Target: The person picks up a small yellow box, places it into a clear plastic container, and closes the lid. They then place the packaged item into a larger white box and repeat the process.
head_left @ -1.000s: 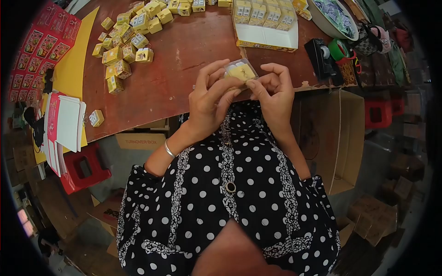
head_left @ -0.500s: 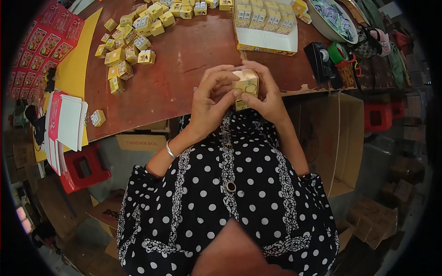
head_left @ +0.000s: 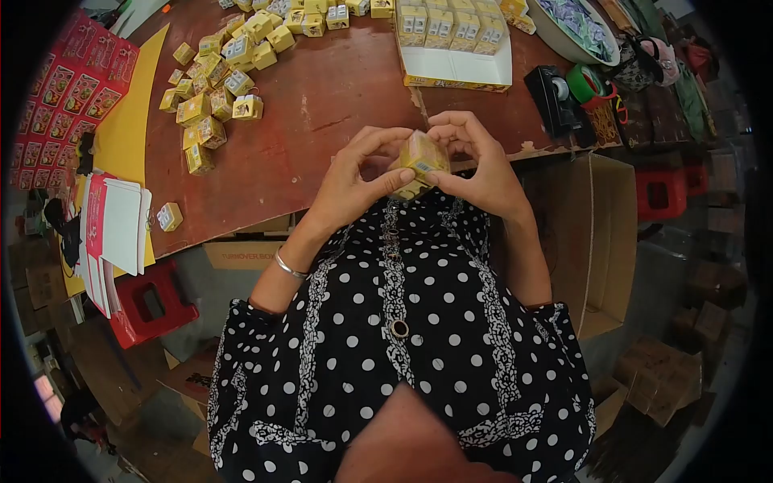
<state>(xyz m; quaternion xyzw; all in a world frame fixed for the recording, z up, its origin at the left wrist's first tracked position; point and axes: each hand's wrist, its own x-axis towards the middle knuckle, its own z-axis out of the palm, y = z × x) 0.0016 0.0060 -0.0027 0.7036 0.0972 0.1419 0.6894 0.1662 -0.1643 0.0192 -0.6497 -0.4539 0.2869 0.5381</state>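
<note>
A small yellow box [head_left: 420,154] is held between my two hands, just in front of the table's near edge. My left hand [head_left: 364,171] grips it from the left, with the thumb on its near face and the forefinger at its top. From the other side my right hand [head_left: 475,165] pinches it, thumb pressed low and its other fingers curled behind. The box is tilted, and its far side is hidden. Similar small yellow boxes [head_left: 216,101] lie in a loose pile at the table's left and back.
An open white-and-yellow display carton [head_left: 459,68] holds rows of small boxes at the back. Right of it are a tape dispenser [head_left: 551,101], green tape [head_left: 586,84] and a basin [head_left: 551,36] of wrapped pieces. White cards [head_left: 125,221] and red printed sheets [head_left: 76,101] lie at left.
The yellow box has been turned and tilted in my hands, so another face shows. My right fingers have spread wider, and both hands sit slightly lower.
</note>
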